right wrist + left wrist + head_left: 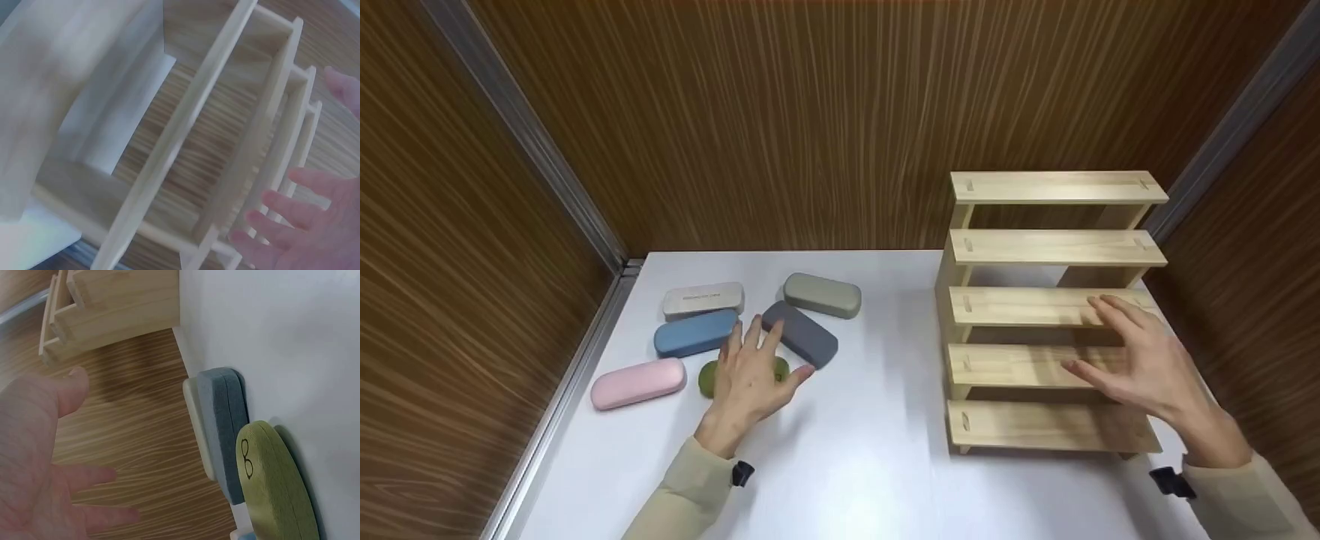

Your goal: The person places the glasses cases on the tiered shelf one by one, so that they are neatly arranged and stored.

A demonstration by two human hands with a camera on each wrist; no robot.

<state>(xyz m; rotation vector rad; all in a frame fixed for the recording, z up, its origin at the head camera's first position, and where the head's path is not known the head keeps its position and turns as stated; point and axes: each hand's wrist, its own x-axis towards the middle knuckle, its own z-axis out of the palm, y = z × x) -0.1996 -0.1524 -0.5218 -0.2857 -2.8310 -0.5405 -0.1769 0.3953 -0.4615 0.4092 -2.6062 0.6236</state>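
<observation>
Left hand (pixel 746 382) hovers, fingers spread, above green case (pixel 273 486) bearing two-loop mark; right hand (pixel 1155 367), fingers apart, hovers by tiered wooden rack (pixel 1035 426); off-white case (pixel 703 301) lettering illegible; white tabletop (pixel 877 435), wood-grain walls (pixel 810 127)

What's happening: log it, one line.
left hand: empty, over green case; right hand: empty, near wooden rack; pink case: on white table

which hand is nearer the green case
Left. The left hand is above the green case; the right hand is off to its right, by the wooden rack.
</observation>
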